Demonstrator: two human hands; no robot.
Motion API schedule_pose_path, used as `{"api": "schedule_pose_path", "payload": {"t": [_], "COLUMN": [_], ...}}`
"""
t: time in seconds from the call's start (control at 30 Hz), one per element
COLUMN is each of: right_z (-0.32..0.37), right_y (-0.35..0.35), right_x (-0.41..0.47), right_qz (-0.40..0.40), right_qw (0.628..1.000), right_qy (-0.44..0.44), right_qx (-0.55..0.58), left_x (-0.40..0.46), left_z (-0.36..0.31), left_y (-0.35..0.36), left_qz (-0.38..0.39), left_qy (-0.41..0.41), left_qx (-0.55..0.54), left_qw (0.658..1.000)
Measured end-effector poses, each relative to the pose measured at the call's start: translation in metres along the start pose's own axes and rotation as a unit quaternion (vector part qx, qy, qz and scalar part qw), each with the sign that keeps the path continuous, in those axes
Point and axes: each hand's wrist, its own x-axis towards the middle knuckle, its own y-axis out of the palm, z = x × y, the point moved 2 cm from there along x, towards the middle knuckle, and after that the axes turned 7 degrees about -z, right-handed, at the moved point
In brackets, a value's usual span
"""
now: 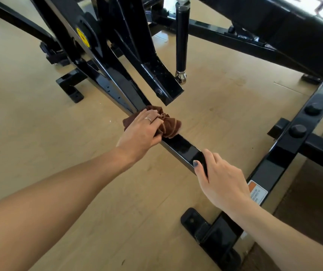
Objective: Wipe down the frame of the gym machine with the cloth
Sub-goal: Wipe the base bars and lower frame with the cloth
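- Head view: your left hand is gripping a bunched brown cloth and pressing it onto the top of the low black frame bar of the gym machine, fingers curled over the folds, a ring showing on one finger.
- Your right hand is holding the same bar nearer to you, thumb lying across its top face and fingers wrapping the far side.
- The bar is running diagonally over the wooden floor, meeting a cross beam that is carrying an orange-and-white label.
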Motion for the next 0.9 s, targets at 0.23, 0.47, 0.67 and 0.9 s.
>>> {"api": "schedule_pose_path", "payload": {"t": [0.23,0.47,0.67,0.9], "right_z": [0.002,-0.001,-0.005,-0.002], "right_y": [0.007,0.009,0.004,0.005], "right_x": [-0.001,0.0,0.0,0.001], "right_qz": [-0.013,-0.011,-0.014,0.002], "right_qw": [1.0,0.999,1.0,1.0], "right_qy": [-0.01,-0.02,-0.009,-0.013], "right_qx": [-0.017,-0.023,-0.009,-0.014], "left_x": [-0.01,0.04,0.017,-0.01], "left_z": [0.006,0.008,0.002,0.047], "left_y": [0.003,0.005,0.009,-0.006], "left_qz": [0.017,0.028,0.0,0.02], "left_qy": [0.031,0.096,0.083,0.164], "left_qx": [0.003,0.111,0.109,0.185], "left_qw": [0.999,0.989,0.991,0.969]}}
